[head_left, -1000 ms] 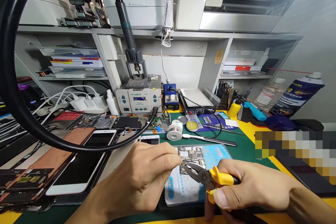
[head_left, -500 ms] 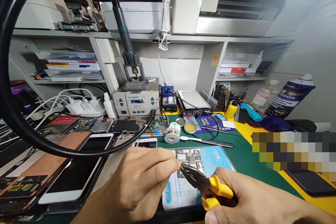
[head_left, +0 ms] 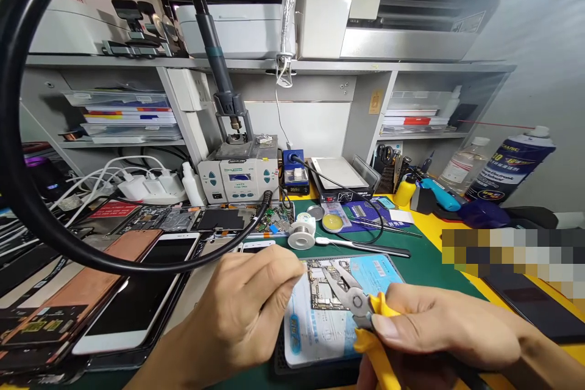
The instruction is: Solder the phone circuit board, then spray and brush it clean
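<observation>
My right hand (head_left: 429, 329) grips pliers (head_left: 359, 304) by their yellow handles, with the jaws spread above a circuit board (head_left: 322, 289). That board rests on a blue and white pad (head_left: 308, 338). My left hand (head_left: 251, 304) is closed in a pinch left of the jaws; whatever is between its fingertips is too small to make out. A gap separates the fingertips from the pliers. Behind the hands are a spool of solder wire (head_left: 301, 236) and a white and black brush (head_left: 365, 247).
Phones (head_left: 137, 298) lie at the left under a looping black hose (head_left: 13, 134). A soldering station (head_left: 240, 177) stands at the back beside a heating plate (head_left: 340, 177). On the right are a spray can (head_left: 512, 164), a clear bottle (head_left: 464, 164) and a black phone (head_left: 532, 308).
The plier jaws have opened and come away from my left fingertips. My right hand has turned and its grip on the handles has widened. My left hand has shifted slightly left.
</observation>
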Motion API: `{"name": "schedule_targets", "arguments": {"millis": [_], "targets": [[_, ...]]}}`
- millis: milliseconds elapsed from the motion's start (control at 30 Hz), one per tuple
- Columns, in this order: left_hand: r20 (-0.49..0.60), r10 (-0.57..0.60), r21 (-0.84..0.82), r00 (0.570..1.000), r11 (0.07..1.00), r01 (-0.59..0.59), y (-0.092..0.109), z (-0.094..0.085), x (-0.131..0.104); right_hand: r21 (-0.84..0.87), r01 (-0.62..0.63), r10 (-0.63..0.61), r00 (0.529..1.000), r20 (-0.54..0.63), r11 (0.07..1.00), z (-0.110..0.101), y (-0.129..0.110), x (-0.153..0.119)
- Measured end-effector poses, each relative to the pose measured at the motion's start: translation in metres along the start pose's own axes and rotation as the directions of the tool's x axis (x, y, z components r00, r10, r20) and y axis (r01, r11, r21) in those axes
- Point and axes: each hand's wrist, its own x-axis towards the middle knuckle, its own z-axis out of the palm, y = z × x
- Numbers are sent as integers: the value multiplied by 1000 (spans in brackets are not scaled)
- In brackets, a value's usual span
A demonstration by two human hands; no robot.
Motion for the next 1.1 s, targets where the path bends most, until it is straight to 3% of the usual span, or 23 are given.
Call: {"name": "schedule_targets", "arguments": {"millis": [133, 300, 467, 700, 1100], "targets": [[13, -19, -17, 1000, 1000, 19, 0, 1, 0, 59, -106, 107, 994, -22, 993, -2, 10, -1], [35, -58, -18, 998, 998, 58, 5, 4, -2, 15, -79, 79, 995, -62, 997, 0, 15, 2], [20, -61, -23, 998, 998, 61, 8, 4, -3, -19, -116, 115, 993, -38, 993, 0, 5, 1], [28, -78, -15, 997, 997, 78, 7, 5, -3, -82, -158, 151, 985, -88, 984, 2, 3, -2], [48, -74, -47, 996, 996, 76, 7, 5, -4, -11, -111, 111, 993, -41, 994, 1, 8, 0]]}}
